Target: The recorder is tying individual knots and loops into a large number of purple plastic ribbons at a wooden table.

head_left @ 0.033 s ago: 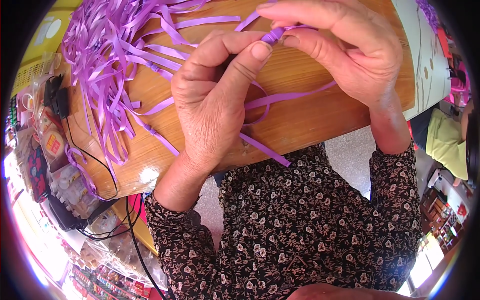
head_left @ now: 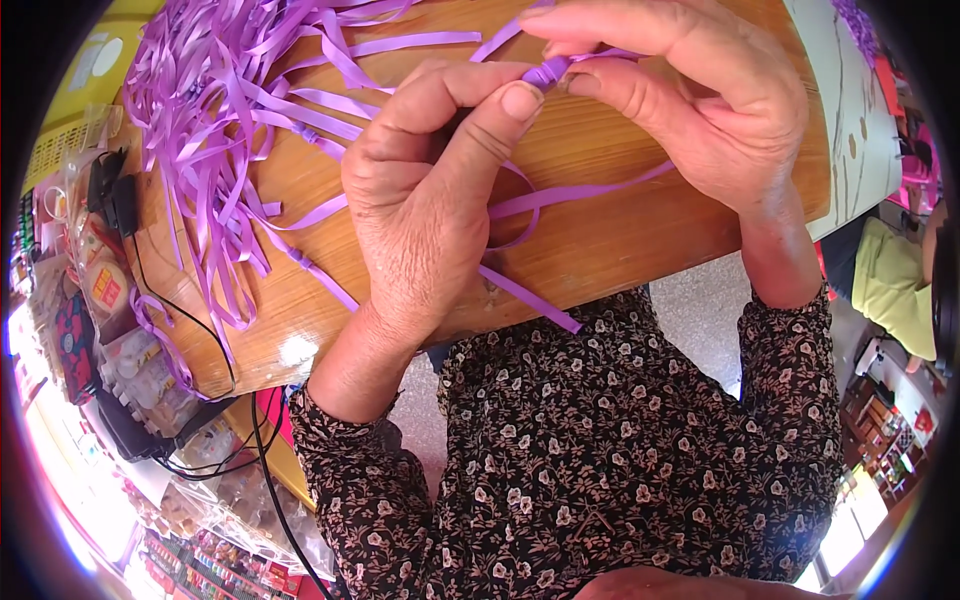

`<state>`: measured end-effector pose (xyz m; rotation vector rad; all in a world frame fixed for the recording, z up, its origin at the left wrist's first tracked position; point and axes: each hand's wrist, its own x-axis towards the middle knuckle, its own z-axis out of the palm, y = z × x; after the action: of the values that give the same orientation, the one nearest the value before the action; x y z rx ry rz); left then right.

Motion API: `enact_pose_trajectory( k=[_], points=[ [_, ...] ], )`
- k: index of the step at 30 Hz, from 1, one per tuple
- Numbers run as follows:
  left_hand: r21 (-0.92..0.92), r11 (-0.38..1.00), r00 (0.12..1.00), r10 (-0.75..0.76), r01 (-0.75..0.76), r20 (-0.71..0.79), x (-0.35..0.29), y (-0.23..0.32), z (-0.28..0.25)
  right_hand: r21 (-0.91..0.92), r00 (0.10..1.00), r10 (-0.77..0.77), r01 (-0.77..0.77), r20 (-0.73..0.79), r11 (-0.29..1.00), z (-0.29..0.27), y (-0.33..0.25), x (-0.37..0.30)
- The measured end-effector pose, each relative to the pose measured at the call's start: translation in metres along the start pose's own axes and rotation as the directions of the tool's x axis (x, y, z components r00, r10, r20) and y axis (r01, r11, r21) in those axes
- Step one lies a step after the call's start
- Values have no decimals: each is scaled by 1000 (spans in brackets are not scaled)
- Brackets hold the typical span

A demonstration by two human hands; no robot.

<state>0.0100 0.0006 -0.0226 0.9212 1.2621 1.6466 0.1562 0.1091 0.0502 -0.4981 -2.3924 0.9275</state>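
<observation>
My left hand (head_left: 410, 215) pinches a purple ribbon (head_left: 548, 72) between thumb and forefinger, just where it is wound into a small tight knot. Close against that knot, my right hand (head_left: 715, 115) grips the ribbon's other side between thumb and fingers. Loose lengths of the same colour, such as a ribbon tail (head_left: 530, 298), trail below my hands across the wooden table (head_left: 640, 235). To the left, a large tangled heap of purple ribbons (head_left: 215, 130) spreads over the tabletop; several of them carry small knots.
A black cable with an adapter (head_left: 122, 205) runs down the table's left side. Beyond that edge are plastic-wrapped packages (head_left: 105, 285) and a yellow basket (head_left: 60, 150). At the right stands a white marbled surface (head_left: 855, 120); past it a person in a yellow-green garment (head_left: 890, 290) is partly visible.
</observation>
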Motion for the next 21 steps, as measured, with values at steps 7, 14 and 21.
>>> enact_pose_trajectory(
  k=[7,14,21],
  points=[
    [36,996,996,81,-83,37,2,-2,-1,-33,999,11,-10,42,999,-9,-4,2],
    [114,989,995,90,-94,38,-1,0,-3,-70,994,49,-42,99,997,-10,-6,3],
    [277,941,979,201,-197,13,0,-2,-2,-1,985,101,-102,143,995,-12,-6,6]
  ],
)
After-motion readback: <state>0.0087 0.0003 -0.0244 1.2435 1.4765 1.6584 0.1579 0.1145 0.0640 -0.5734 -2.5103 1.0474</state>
